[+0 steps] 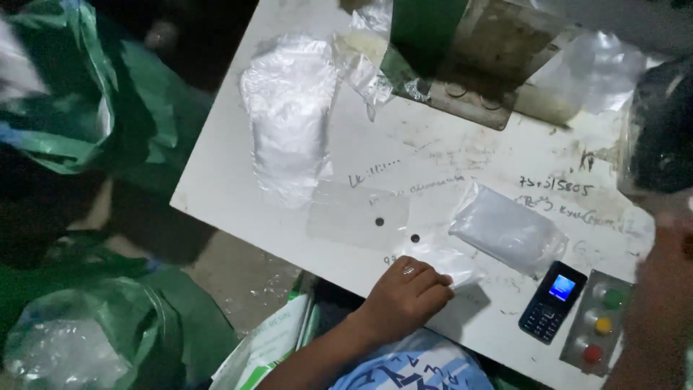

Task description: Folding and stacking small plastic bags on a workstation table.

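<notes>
Head view: left hand [406,292] pinching a clear plastic bag [440,261] flat on the white table [216,173], right hand [660,289] too blurry to tell, phone [552,301] nearby.

Glossy clear plastic bags [509,230] lie on a scuffed, matt white table [216,173] beside crinkled green plastic sacks [144,108].

Single head view, looking steeply down, close over white table [447,155]

small black keypad phone [551,302] lying near table edge | grey panel with green, yellow, red buttons [598,326] just beside it | green plastic bags [108,115] on left
</notes>
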